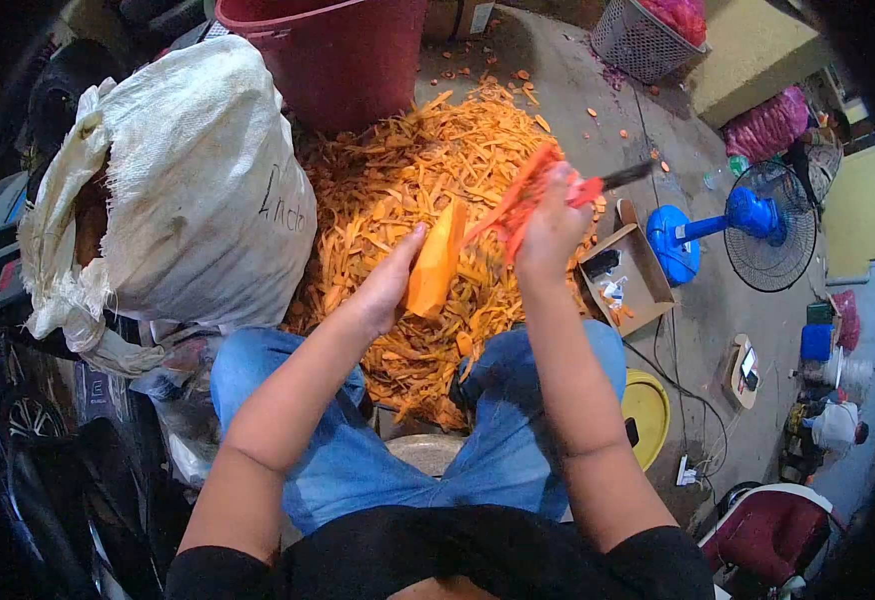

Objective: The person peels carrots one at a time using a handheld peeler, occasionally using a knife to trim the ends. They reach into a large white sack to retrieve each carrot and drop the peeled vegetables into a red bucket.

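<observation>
My left hand (394, 277) is closed round a peeled orange root vegetable (436, 265), which is held tilted with flat pared faces. To its right, my right hand (550, 228) grips a red peeler (528, 195) that is smeared by motion. A dark piece (628, 176) sticks out past that fist on the right. The peeler's lower end comes close to the vegetable's upper right side. Beneath both hands, a wide heap of orange peelings (388, 190) spreads over the floor between my knees.
A white woven sack (208, 190) stands at the left, beside a red tub (328, 60). On the right are a cardboard box (648, 275), a blue fan (748, 215) and a yellow lid (646, 415). Cables cross the floor there. A grey basket (638, 42) stands at the back.
</observation>
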Demonstrator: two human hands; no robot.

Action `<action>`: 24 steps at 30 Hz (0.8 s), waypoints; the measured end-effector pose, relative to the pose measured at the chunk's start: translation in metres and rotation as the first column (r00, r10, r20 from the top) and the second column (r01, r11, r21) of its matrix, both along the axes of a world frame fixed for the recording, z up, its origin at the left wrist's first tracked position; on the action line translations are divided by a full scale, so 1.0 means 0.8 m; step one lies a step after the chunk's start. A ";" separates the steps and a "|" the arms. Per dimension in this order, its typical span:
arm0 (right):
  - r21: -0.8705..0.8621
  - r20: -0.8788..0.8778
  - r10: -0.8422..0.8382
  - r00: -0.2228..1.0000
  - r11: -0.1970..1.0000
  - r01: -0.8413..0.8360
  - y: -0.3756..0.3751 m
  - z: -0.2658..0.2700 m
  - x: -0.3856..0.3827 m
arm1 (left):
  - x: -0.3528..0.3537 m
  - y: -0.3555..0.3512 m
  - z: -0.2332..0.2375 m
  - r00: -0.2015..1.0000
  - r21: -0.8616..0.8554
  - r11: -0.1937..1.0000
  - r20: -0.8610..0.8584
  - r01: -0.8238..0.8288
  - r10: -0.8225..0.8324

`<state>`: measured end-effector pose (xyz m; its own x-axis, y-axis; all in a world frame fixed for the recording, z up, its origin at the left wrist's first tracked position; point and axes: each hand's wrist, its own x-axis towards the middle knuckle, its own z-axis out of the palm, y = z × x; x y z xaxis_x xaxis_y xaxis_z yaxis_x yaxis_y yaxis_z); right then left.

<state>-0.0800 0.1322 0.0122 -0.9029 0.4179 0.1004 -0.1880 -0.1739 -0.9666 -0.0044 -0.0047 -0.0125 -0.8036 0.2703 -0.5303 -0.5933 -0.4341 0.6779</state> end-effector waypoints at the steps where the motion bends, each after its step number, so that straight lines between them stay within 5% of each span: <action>1: 0.000 -0.001 -0.001 1.000 1.000 0.001 -0.005 0.001 0.007 | 0.000 0.001 0.002 1.000 -0.054 0.998 -0.007 -0.014 0.013; 4: 0.365 -0.053 0.194 0.980 0.917 -0.162 -0.018 0.008 0.024 | -0.002 0.008 0.010 0.992 -0.016 0.994 -0.057 -0.112 0.111; 5: 0.368 -0.058 0.217 0.974 0.912 -0.181 -0.014 0.009 0.020 | -0.002 0.006 0.007 0.992 -0.017 0.994 -0.057 -0.112 0.111; 9: 0.463 -0.035 0.030 0.999 0.886 -0.010 0.010 0.006 -0.006 | -0.002 -0.005 0.002 0.996 0.025 0.996 0.028 -0.089 0.089; 16: 0.346 -0.058 -0.021 0.998 0.938 0.040 0.007 -0.010 -0.014 | -0.007 -0.013 0.001 0.995 0.336 0.937 0.042 -0.097 0.088; 18: 0.389 -0.054 0.005 0.999 0.921 0.017 0.006 -0.014 -0.012 | -0.012 -0.015 -0.007 0.996 0.341 0.936 0.025 -0.092 0.089; 20: 0.250 -0.011 0.062 0.998 0.967 -0.057 0.004 -0.015 -0.012 | -0.013 -0.016 -0.008 0.996 0.346 0.934 0.008 -0.087 0.090; 24: 0.167 0.010 0.033 0.999 0.985 -0.034 0.001 -0.017 -0.012 | -0.017 -0.013 -0.008 0.996 0.161 0.983 0.024 -0.094 0.091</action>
